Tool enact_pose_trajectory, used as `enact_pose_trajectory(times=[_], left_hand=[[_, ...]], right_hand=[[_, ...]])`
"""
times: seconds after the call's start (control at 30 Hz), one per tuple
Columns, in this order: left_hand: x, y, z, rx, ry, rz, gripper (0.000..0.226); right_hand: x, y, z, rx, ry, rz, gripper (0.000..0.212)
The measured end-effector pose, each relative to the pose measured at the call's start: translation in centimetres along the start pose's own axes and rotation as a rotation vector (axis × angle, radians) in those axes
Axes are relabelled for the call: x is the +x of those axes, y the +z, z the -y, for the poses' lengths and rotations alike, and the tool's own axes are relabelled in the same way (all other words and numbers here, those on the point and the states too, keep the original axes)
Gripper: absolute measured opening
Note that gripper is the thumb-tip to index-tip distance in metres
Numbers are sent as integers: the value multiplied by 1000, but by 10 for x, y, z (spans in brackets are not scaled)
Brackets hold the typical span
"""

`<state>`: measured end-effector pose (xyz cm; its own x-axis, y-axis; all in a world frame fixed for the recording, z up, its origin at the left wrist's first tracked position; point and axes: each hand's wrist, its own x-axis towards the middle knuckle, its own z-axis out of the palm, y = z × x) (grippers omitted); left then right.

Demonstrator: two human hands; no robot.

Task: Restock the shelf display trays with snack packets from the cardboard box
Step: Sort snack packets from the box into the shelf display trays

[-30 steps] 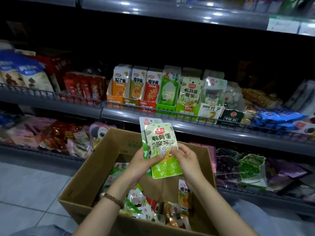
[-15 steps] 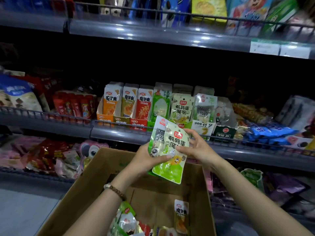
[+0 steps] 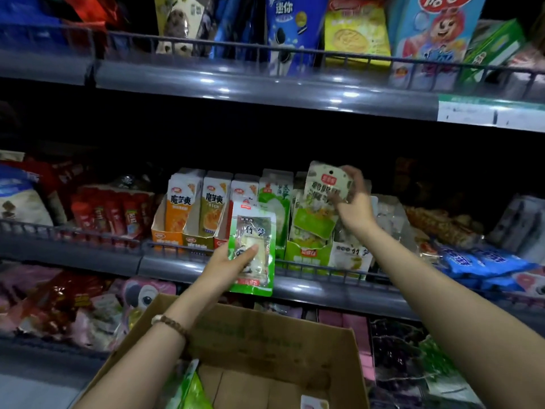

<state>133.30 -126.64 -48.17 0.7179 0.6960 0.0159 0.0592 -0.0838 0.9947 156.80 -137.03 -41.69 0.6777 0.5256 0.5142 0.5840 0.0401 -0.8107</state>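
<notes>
Left hand point(image 3: 233, 261) grips a green bamboo shoot packet point(image 3: 255, 231) by its lower half, thumb across the front, and holds it upright just before the shelf rail point(image 3: 182, 267). Right hand point(image 3: 354, 208), higher and deeper in the shelf, pinches a pale green packet point(image 3: 324, 196) near its top, tilted over the green display tray point(image 3: 306, 256); if it touches the packets there I cannot tell, it is blurred. Below both forearms stands the open cardboard box point(image 3: 265, 335) with loose packets point(image 3: 188, 388) inside. A bead bracelet point(image 3: 169, 323) sits on the left wrist.

hands point(image 3: 236, 261) holding packets point(image 3: 253, 249), shelf trays point(image 3: 306, 255)
</notes>
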Motion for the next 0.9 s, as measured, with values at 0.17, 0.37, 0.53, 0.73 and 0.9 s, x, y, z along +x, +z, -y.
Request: enact_pose_trajectory(times=[0.17, 0.37, 0.53, 0.73, 0.9], left_hand=[[9, -3, 7, 0, -32, 75, 27], [10, -6, 8, -19, -10, 62, 31], [9, -6, 4, -23, 54, 29, 50], [8, 33, -5, -25, 147, 41, 39], [11, 84, -12, -93, 148, 72, 57]], right_hand=[[-1, 13, -34, -556, -141, 81, 50], [-8, 12, -37, -774, -165, 101, 57], [-22, 15, -4, -494, -87, 102, 52], [-66, 3, 17, 175, 324, 273, 60], [-79, -29, 8, 285, 421, 319, 33]])
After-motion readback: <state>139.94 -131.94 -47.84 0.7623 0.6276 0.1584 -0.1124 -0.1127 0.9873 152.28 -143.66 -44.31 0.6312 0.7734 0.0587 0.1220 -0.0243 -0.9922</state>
